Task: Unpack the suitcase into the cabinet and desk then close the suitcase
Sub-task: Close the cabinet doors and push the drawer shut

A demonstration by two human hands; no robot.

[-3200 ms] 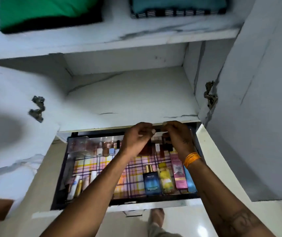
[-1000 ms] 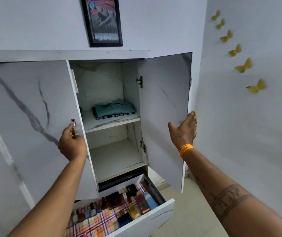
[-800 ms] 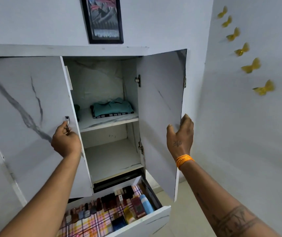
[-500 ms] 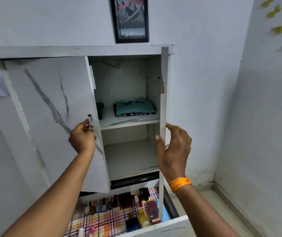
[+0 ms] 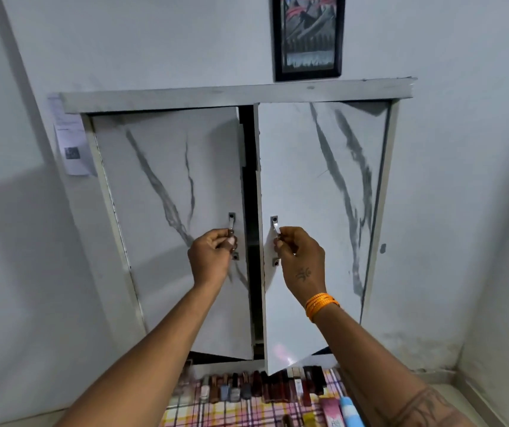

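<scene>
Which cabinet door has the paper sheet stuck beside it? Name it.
The left door, held by the left hand: the paper sheet hangs on the wall just past its hinge side. The right door has none beside it.

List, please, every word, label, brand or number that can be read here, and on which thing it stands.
Nothing here can be read for certain.
Paper sheet on the wall left of the cabinet: printed lines and a square code, too small and blurred.
Pink tube in the open drawer: lettering cut by the picture's edge, unreadable.
Small bottles: labels too small.
Framed picture: no text visible.
</scene>
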